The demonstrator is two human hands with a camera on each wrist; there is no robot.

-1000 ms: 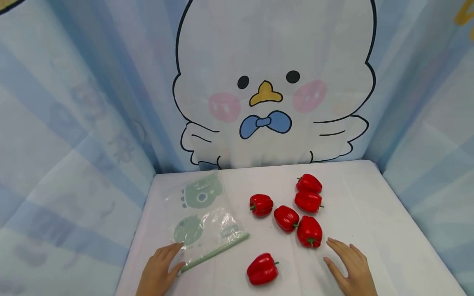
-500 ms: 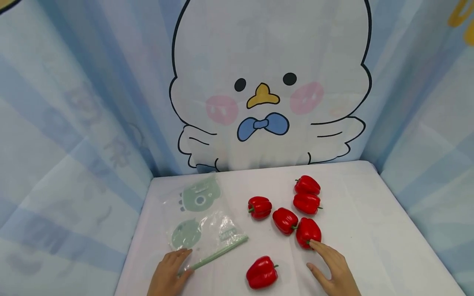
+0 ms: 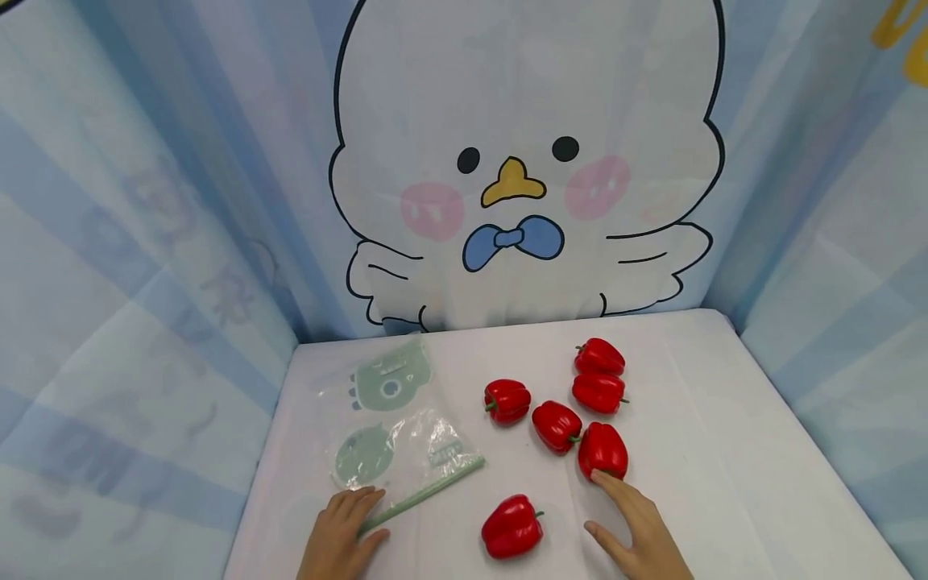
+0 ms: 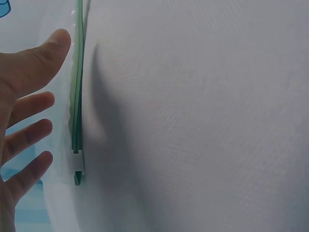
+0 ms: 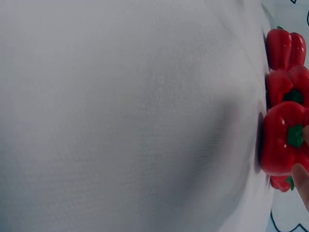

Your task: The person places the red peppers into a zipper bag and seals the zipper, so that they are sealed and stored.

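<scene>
My left hand (image 3: 341,536) lies flat and open on the white worktop (image 3: 725,451), fingers spread over the near end of the clear zip bag (image 3: 395,427) by its green seal strip (image 3: 424,494). My right hand (image 3: 638,536), also open with straight fingers, touches the nearest red pepper (image 3: 602,451) of a cluster with its fingertips. A lone pepper (image 3: 511,527) lies between my hands. Beyond it lie four more peppers (image 3: 557,426). Farthest back hangs the cartoon chick backdrop (image 3: 522,161).

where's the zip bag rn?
Head view: the zip bag lies flat on the table's left side, left of the red peppers, left hand on its near edge.
</scene>
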